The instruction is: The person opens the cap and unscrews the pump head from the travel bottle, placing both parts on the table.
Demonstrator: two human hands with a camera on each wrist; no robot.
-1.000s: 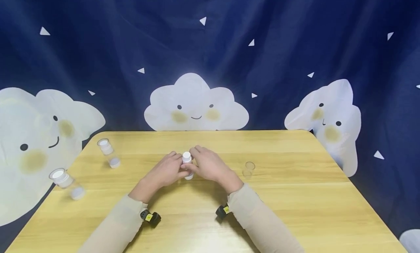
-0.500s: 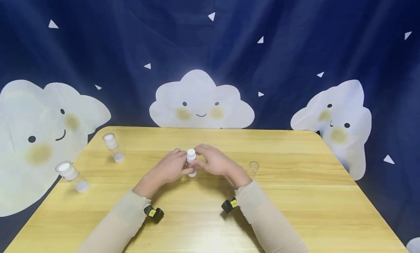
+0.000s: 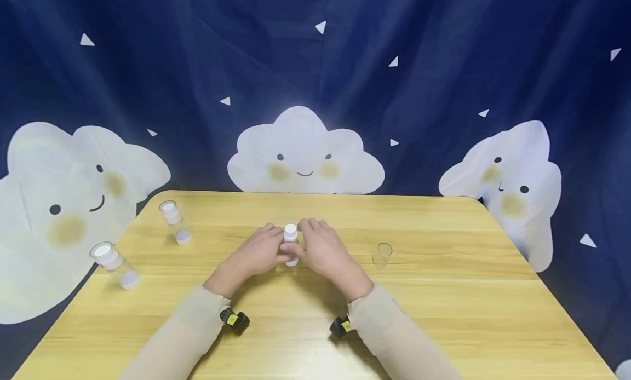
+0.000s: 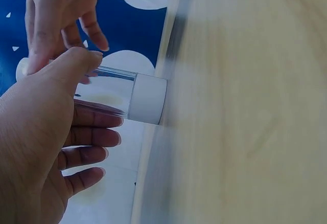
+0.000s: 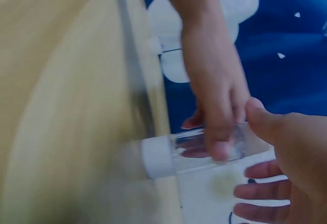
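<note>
In the head view a small clear bottle (image 3: 291, 239) with a white top and white base stands upright mid-table. My left hand (image 3: 258, 251) holds its body, the thumb across the near side and the fingers behind. My right hand (image 3: 322, 250) is at the bottle's right, thumb extended to its upper body, fingers spread apart from the white top. The left wrist view shows the clear wall and white base (image 4: 148, 98) below my left thumb. From the right wrist, the bottle's white base (image 5: 157, 156) is visible, while its upper end is partly behind the hands.
Two similar clear bottles with white parts, a far one (image 3: 176, 222) and a nearer one (image 3: 115, 265), stand at the table's left. A small transparent cup (image 3: 382, 254) is right of my right hand. A dark blue curtain (image 3: 266, 51) hangs behind the wooden table (image 3: 443, 314).
My right fingers have drawn away from the white top and spread. My left hand keeps its hold on the bottle. The whole head view has shifted slightly.
</note>
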